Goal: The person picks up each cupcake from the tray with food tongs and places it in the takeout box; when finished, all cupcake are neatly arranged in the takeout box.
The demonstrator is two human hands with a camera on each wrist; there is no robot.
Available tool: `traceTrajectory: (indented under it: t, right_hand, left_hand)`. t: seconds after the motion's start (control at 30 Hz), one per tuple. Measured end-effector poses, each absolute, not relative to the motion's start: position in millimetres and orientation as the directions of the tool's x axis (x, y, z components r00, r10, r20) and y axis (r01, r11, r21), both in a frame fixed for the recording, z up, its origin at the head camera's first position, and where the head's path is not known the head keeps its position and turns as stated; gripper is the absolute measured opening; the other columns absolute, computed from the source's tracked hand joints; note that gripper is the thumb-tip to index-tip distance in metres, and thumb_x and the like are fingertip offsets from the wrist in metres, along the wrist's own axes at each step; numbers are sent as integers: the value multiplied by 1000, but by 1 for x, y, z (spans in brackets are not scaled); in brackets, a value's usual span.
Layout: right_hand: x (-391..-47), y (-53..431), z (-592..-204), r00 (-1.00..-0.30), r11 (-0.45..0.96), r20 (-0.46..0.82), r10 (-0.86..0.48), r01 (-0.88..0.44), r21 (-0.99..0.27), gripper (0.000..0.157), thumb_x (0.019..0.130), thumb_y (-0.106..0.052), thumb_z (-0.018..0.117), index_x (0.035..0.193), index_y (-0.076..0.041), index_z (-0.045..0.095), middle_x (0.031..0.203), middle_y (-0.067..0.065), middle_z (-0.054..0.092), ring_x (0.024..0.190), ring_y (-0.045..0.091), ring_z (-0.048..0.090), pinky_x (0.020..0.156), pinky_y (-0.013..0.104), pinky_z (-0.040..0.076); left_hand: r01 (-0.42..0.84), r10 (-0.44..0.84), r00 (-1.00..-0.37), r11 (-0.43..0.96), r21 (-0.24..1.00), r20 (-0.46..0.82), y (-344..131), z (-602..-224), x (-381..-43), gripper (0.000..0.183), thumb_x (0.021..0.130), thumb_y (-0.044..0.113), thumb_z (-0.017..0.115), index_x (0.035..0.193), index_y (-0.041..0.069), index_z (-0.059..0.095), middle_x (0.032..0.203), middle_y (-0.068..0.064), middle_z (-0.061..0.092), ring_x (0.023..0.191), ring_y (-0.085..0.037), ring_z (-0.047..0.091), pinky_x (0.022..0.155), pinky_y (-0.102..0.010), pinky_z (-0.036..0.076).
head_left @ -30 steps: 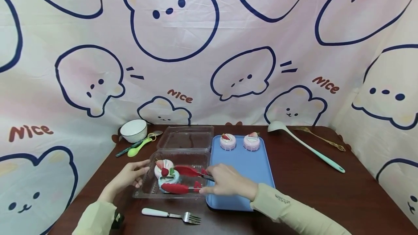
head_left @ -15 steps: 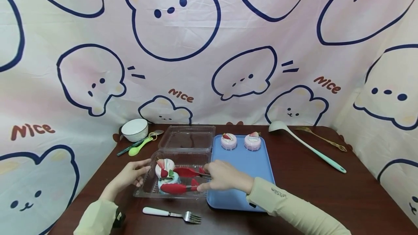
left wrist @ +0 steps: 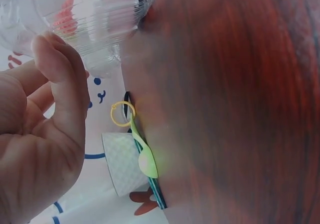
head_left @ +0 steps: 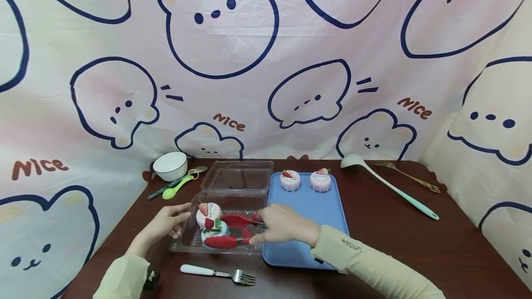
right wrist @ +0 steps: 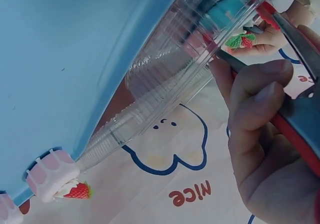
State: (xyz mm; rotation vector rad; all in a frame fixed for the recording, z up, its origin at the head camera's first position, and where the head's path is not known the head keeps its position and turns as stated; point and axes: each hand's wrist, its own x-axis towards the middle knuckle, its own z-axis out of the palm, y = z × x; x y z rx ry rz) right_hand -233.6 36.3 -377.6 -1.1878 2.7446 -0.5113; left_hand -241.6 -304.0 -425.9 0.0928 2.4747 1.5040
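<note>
My right hand [head_left: 287, 225] grips a pair of tongs with red tips [head_left: 224, 242] and metal arms [right wrist: 300, 46]. The tongs' two red tips lie on either side of a blue cupcake [head_left: 215, 230] topped with a strawberry and green leaves. It sits in the near left part of a clear hinged plastic container [head_left: 245, 203]. Just behind it stands a white cupcake [head_left: 206, 218] with a strawberry slice. My left hand [head_left: 164, 225] holds the container's left edge, fingertips at the wall, as the left wrist view shows.
Right of the container lies a blue tray [head_left: 309, 206] with two pink cupcakes [head_left: 290, 181] at its back. A fork [head_left: 220, 274] lies in front. A white bowl [head_left: 170, 166] and green spoon [head_left: 176, 188] stand back left; a ladle [head_left: 395, 188] and gold fork [head_left: 409, 176] lie right.
My right hand and the tongs have shifted slightly left, and the near red tip sits a little closer to the blue cupcake. My left hand has stayed at the container's edge.
</note>
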Motion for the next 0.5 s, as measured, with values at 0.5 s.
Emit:
traceTrajectory:
  t: [0.5]
  right_hand:
    - [-240, 36, -378, -696, 641, 29, -717, -676, -363, 42, 73, -54, 67, 75, -12, 62, 46, -6, 27, 40, 7, 22, 39, 22, 19]
  left_hand:
    - [-105, 144, -970, 483, 869, -197, -302, -424, -240, 51, 94, 17, 49, 136, -8, 33, 73, -10, 51, 48, -13, 50, 49, -29, 49]
